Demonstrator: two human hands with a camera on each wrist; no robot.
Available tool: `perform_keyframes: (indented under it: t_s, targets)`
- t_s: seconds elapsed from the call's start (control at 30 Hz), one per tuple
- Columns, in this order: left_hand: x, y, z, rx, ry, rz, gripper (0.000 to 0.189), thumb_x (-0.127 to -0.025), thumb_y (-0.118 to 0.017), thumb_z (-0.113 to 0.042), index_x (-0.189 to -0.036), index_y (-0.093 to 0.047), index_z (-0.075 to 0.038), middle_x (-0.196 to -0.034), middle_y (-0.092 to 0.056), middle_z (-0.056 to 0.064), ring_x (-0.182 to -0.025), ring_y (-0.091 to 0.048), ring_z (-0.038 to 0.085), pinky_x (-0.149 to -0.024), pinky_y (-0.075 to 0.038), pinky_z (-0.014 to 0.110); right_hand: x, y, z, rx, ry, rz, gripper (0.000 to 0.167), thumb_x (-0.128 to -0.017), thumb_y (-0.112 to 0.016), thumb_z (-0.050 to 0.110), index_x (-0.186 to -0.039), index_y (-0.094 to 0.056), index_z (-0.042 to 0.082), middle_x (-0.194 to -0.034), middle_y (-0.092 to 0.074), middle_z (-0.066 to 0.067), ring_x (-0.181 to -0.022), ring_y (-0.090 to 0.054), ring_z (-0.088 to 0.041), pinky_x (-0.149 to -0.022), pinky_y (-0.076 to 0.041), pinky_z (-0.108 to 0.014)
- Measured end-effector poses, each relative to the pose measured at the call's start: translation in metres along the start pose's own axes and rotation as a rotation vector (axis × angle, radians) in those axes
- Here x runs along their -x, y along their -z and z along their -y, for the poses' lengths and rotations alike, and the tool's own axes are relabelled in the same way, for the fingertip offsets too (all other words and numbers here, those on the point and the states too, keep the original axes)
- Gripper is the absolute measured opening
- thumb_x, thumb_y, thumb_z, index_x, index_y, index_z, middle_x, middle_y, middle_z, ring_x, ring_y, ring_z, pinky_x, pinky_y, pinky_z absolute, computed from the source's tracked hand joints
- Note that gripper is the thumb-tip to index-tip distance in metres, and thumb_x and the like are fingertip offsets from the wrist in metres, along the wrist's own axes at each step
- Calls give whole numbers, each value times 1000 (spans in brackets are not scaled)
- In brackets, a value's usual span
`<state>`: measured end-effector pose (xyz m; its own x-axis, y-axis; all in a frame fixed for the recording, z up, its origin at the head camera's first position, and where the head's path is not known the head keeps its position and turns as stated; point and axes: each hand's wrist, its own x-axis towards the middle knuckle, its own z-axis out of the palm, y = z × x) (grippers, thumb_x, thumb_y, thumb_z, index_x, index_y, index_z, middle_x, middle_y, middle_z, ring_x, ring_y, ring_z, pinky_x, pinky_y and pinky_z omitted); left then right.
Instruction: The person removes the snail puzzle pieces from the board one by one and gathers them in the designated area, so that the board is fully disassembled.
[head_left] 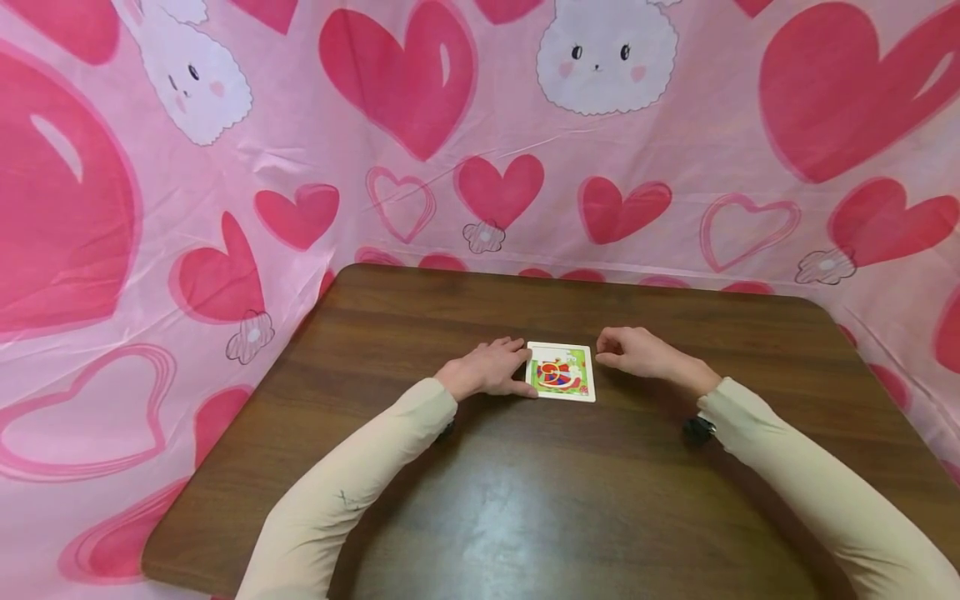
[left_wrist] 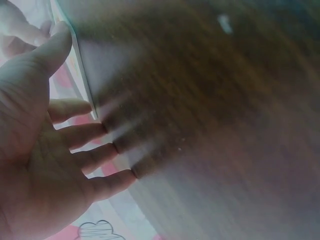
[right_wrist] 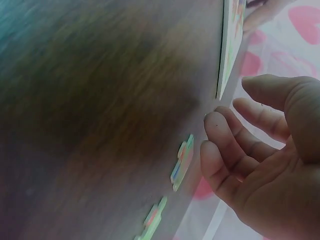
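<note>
My left hand (head_left: 491,369) lies spread, thumb at the near corner of the puzzle board (head_left: 567,397), which sits flat on the table (head_left: 487,500) between my hands; a sideways shove from it could skid the board. My right hand (head_left: 637,352) is loosely bent and holds nothing; sweeping it low might scatter the two loose pieces (right_wrist: 182,163) near its fingertips. I see those nearly edge-on, one cut off by the frame, their pictures unreadable, and the head view shows neither
</note>
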<state>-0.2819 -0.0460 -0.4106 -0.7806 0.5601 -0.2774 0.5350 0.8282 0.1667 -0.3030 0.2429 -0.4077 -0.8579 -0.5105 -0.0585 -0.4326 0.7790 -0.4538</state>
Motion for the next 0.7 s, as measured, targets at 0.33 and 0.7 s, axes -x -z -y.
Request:
perform_keyframes:
  t_s: [0.33,0.7]
  targets:
    - [0,-1,0,-2,0,3,85,-86,-58,-68,-153,-36,-18,-163,-25,8,-151,-23,30,-119,-25,55,-10,-7,8,0,29,36,11,-91,-70,20,-97,-66,13,-76,-60,1,-68,-51,-15,-63,-43,-29]
    - [-1,0,0,-9,-1,5,86,-86,-57,-68,-153,-35,-19,-163,-25,8,-151,-22,30,-119,-24,55,-19,-9,10,80,68,42,17,-88,-72,20,-100,-67,8,-78,-60,-2,-71,-51,-15,-64,-42,-28]
